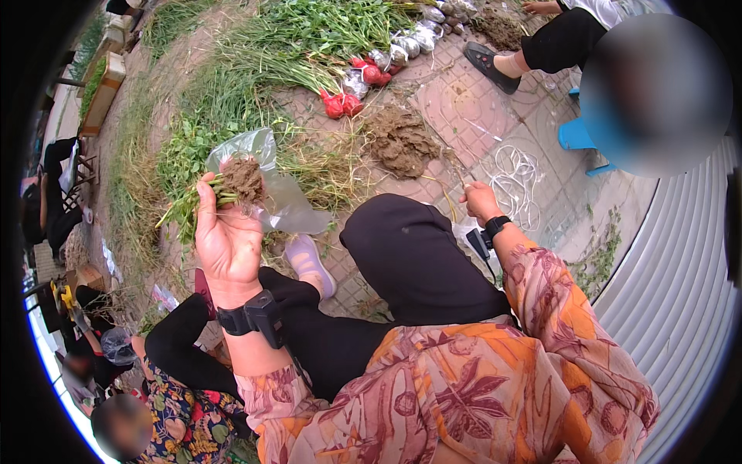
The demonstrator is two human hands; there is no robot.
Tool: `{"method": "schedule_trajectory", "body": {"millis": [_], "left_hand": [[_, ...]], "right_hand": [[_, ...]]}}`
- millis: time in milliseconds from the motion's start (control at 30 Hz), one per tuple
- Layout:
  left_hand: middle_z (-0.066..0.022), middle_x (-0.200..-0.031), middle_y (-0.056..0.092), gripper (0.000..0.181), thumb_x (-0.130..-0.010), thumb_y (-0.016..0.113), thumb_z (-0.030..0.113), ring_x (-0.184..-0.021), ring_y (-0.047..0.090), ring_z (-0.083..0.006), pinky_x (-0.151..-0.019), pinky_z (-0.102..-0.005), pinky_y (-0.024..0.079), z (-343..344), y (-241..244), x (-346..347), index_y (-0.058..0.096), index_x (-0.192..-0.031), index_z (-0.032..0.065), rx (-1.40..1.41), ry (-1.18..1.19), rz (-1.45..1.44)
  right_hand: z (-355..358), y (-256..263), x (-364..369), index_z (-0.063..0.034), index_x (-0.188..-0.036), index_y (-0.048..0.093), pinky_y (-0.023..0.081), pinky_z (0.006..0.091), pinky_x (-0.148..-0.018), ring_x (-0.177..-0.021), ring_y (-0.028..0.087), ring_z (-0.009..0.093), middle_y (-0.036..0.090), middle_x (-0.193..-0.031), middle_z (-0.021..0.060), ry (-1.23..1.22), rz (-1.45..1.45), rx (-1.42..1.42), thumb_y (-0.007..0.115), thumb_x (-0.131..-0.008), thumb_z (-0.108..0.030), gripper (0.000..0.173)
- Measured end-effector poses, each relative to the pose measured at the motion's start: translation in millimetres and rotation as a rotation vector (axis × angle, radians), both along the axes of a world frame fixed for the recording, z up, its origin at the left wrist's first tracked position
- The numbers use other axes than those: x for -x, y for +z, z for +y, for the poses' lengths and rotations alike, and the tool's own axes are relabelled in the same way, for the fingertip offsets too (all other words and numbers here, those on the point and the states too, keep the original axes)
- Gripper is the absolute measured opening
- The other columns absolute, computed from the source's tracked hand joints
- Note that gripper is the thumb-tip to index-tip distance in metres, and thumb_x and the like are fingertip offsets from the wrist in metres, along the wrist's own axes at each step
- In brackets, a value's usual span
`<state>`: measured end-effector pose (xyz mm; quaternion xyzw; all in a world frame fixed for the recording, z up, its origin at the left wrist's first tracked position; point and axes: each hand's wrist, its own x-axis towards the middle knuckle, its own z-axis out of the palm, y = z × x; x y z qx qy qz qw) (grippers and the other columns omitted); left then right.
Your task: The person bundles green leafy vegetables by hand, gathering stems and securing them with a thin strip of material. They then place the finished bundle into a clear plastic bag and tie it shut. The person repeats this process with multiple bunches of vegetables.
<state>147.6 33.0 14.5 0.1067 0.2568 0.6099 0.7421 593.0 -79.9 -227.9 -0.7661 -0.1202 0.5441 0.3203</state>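
Note:
My left hand (229,240) is raised at the left, gripping green plant stems (217,188) with a clump of wet brown soil (243,180) around their roots. Behind the clump hangs a translucent plastic bag (290,203); the fingers partly hide where it is held. My right hand (482,203) is to the right of my knee, closed around a thin brown stick-like tool (458,168). The tool's far end points towards a heap of wet mud (401,141) on the paving. White string (516,180) lies loosely coiled just beyond that hand.
Green plants (313,35) lie in bundles at the back, several with roots wrapped in red bags (341,105) or clear bags (408,46). A person sits by a blue stool (577,134) at the right, near a corrugated metal shutter (666,243). Another person in a floral shirt (185,406) is close at my left.

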Motion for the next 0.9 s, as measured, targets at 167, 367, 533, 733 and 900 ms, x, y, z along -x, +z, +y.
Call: {"method": "schedule_trajectory", "body": {"millis": [167, 367, 533, 733, 900], "left_hand": [[-0.0135, -0.137, 0.057, 0.026, -0.105, 0.048, 0.023, -0.131, 0.051, -0.0328, -0.112, -0.0512, 0.041, -2, -1, 2, 0.057, -0.124, 0.0061, -0.012, -0.022, -0.016], [-0.0108, -0.133, 0.06, 0.025, -0.105, 0.048, 0.023, -0.126, 0.055, -0.0278, -0.111, -0.0473, 0.042, -2, 5, -4, 0.058, -0.122, 0.007, 0.027, -0.001, 0.035], [-0.0117, -0.133, 0.06, 0.026, -0.105, 0.048, 0.023, -0.128, 0.054, -0.0302, -0.111, -0.0487, 0.042, -2, 8, -7, 0.059, -0.121, 0.0063, 0.002, -0.032, 0.009], [-0.013, -0.133, 0.06, 0.027, -0.105, 0.047, 0.024, -0.128, 0.053, -0.0327, -0.11, -0.0503, 0.043, -2, 5, -6, 0.059, -0.122, 0.0058, 0.03, -0.027, -0.024], [-0.0135, -0.132, 0.061, 0.027, -0.105, 0.048, 0.025, -0.128, 0.054, -0.0319, -0.109, -0.0492, 0.044, -2, 4, -4, 0.059, -0.122, 0.0063, 0.03, -0.037, -0.004]], "right_hand": [[11, -8, 10, -0.0043, -0.098, 0.055, 0.029, 0.0277, -0.039, -0.042, 0.036, 0.008, 0.061, -0.077, 0.0073, 0.056, -0.024, 0.014, 0.049, -0.098, -0.015, 0.013], [18, -13, 14, -0.0045, -0.094, 0.057, 0.03, 0.0289, -0.038, -0.043, 0.041, 0.011, 0.063, -0.073, 0.0081, 0.027, 0.027, -0.026, 0.051, -0.098, -0.016, 0.014], [23, -11, 21, -0.0045, -0.095, 0.056, 0.029, 0.0276, -0.038, -0.043, 0.039, 0.011, 0.061, -0.073, 0.0076, 0.023, 0.048, -0.038, 0.049, -0.097, -0.012, 0.011], [36, -2, 33, -0.0041, -0.103, 0.055, 0.029, 0.0268, -0.038, -0.043, 0.038, 0.01, 0.06, -0.075, 0.0075, 0.018, 0.121, -0.054, 0.05, -0.095, -0.011, 0.012], [44, 5, 39, -0.0037, -0.107, 0.055, 0.029, 0.0257, -0.038, -0.043, 0.037, 0.009, 0.061, -0.078, 0.0076, 0.049, 0.139, -0.076, 0.05, -0.096, -0.011, 0.014]]}}
